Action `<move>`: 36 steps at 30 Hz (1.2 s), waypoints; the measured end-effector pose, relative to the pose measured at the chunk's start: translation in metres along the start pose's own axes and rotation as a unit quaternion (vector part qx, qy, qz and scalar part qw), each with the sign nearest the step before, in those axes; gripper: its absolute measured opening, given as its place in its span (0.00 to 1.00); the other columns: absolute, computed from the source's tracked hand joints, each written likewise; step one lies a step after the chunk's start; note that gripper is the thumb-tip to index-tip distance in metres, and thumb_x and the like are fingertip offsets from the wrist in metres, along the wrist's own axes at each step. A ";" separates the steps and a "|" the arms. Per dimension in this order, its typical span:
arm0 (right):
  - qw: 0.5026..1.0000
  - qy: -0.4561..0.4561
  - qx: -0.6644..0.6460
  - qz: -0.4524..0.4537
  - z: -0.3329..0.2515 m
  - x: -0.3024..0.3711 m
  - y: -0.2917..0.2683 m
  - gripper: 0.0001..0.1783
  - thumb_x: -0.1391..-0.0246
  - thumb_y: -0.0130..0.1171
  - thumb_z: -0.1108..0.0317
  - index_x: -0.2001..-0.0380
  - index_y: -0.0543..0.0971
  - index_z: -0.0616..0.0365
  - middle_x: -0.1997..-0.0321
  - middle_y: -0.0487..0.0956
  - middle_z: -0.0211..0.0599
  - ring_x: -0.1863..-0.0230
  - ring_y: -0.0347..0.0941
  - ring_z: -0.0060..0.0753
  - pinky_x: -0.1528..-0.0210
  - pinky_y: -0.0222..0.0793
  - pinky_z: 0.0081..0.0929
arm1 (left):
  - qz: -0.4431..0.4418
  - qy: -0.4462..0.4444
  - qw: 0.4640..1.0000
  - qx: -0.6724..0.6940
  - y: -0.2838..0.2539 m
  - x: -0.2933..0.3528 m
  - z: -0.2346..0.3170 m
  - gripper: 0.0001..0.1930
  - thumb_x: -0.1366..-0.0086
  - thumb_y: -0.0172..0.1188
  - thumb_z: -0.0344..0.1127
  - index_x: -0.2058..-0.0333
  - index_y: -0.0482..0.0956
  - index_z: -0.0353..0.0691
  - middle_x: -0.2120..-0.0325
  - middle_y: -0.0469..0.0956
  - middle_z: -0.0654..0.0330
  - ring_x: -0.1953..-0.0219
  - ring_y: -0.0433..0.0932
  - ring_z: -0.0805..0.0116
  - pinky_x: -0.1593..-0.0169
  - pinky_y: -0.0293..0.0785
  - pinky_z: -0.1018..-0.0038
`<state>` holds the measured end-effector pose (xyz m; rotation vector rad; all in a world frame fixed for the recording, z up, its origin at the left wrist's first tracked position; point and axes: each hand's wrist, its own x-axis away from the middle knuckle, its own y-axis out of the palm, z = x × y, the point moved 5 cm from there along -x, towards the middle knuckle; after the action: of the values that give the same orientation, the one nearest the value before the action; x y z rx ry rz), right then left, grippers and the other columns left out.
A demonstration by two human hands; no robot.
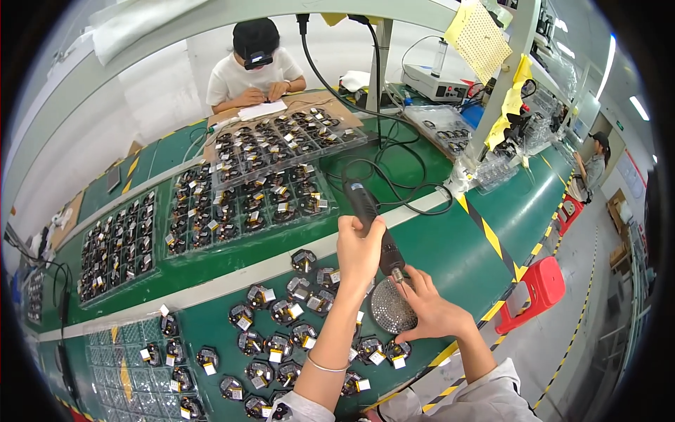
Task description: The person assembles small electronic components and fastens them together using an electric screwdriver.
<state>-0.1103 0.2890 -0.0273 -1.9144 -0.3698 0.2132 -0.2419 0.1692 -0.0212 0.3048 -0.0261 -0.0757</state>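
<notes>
My left hand (360, 253) is closed around a black electric screwdriver (361, 202), which slants down to the right. Its metal tip sits above a round grey dish covered in small dots (391, 307). My right hand (430, 306) is at the dish's right side, thumb and fingers spread apart. Its index finger reaches the screwdriver tip; whether it touches cannot be made out. Left of and below the dish lie several round black electronic modules (278, 346), with white and yellow parts. My left forearm hides some of them.
A clear compartment tray (133, 352) with a few modules stands at lower left. Filled trays (246, 200) line the bench beyond a pale strip (211, 285). A black cable (415, 184) loops behind the screwdriver. Across the bench sits a co-worker (254, 67). Red stools (538, 295) stand at right.
</notes>
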 end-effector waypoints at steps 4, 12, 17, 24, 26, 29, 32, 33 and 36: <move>0.996 -0.027 -0.065 -0.045 0.005 -0.008 0.005 0.63 0.69 0.76 0.48 0.34 0.51 0.60 0.32 0.46 0.62 0.32 0.42 0.66 0.34 0.50 0.53 | 0.002 0.008 1.000 -0.003 -0.008 -0.003 -0.004 0.17 0.41 0.62 0.38 0.68 0.62 0.37 0.80 0.72 0.62 0.79 0.68 0.76 0.75 0.64 0.76; 0.998 -0.009 -0.060 -0.020 0.013 -0.018 -0.017 0.71 0.69 0.77 0.55 0.31 0.36 0.57 0.33 0.48 0.56 0.33 0.45 0.61 0.34 0.51 0.44 | -0.004 0.004 0.999 0.041 -0.005 0.001 0.009 0.15 0.39 0.61 0.36 0.69 0.61 0.40 0.79 0.71 0.64 0.80 0.67 0.80 0.78 0.61 0.79; 0.992 -0.017 -0.114 -0.047 0.026 -0.029 -0.006 0.70 0.71 0.78 0.62 0.31 0.38 0.52 0.36 0.51 0.55 0.34 0.46 0.60 0.35 0.53 0.46 | -0.008 -0.022 0.999 0.032 -0.005 0.000 0.007 0.16 0.38 0.61 0.36 0.69 0.59 0.43 0.80 0.71 0.64 0.81 0.66 0.80 0.78 0.60 0.80; 0.993 -0.025 -0.112 -0.027 0.022 -0.027 -0.007 0.68 0.70 0.78 0.61 0.32 0.41 0.56 0.34 0.48 0.52 0.33 0.47 0.58 0.34 0.53 0.45 | -0.010 -0.026 0.998 0.049 -0.006 0.000 0.009 0.16 0.38 0.61 0.36 0.69 0.58 0.43 0.80 0.70 0.64 0.81 0.65 0.80 0.78 0.60 0.80; 0.998 0.005 -0.058 0.026 0.020 -0.027 -0.005 0.69 0.72 0.78 0.58 0.32 0.42 0.56 0.34 0.48 0.52 0.33 0.46 0.59 0.34 0.52 0.46 | -0.009 -0.028 0.998 0.048 -0.006 0.001 0.009 0.16 0.38 0.61 0.37 0.69 0.58 0.43 0.80 0.70 0.64 0.81 0.65 0.80 0.79 0.60 0.80; 0.994 0.035 -0.102 0.015 0.024 -0.028 0.001 0.69 0.71 0.78 0.55 0.32 0.42 0.56 0.33 0.46 0.53 0.32 0.45 0.60 0.33 0.50 0.47 | -0.015 -0.030 0.998 0.059 -0.005 0.000 0.010 0.16 0.38 0.61 0.37 0.69 0.58 0.43 0.80 0.70 0.64 0.81 0.66 0.80 0.79 0.60 0.80; 0.996 -0.046 -0.059 -0.037 0.028 -0.030 -0.007 0.67 0.71 0.77 0.56 0.32 0.43 0.57 0.32 0.47 0.53 0.32 0.44 0.59 0.33 0.47 0.48 | -0.009 -0.033 0.998 0.057 -0.007 0.001 0.012 0.16 0.38 0.61 0.37 0.69 0.59 0.43 0.79 0.71 0.63 0.80 0.67 0.79 0.79 0.61 0.80; 0.996 -0.046 -0.060 -0.038 0.029 -0.028 -0.008 0.67 0.71 0.77 0.56 0.32 0.43 0.57 0.32 0.47 0.53 0.32 0.44 0.59 0.33 0.47 0.48 | -0.007 -0.032 0.998 0.057 -0.009 0.001 0.012 0.16 0.38 0.61 0.37 0.69 0.59 0.43 0.79 0.71 0.63 0.80 0.67 0.79 0.79 0.62 0.80; 0.998 -0.006 -0.029 -0.057 0.032 -0.028 -0.002 0.66 0.71 0.77 0.58 0.32 0.45 0.57 0.32 0.49 0.53 0.32 0.44 0.58 0.32 0.44 0.48 | -0.006 -0.024 0.998 0.059 -0.011 -0.001 0.012 0.16 0.38 0.61 0.37 0.68 0.59 0.42 0.79 0.71 0.63 0.80 0.67 0.80 0.79 0.62 0.80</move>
<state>-0.1472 0.3082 -0.0378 -1.9423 -0.4959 0.1414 -0.2437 0.1554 -0.0127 0.4205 -0.0770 -0.0928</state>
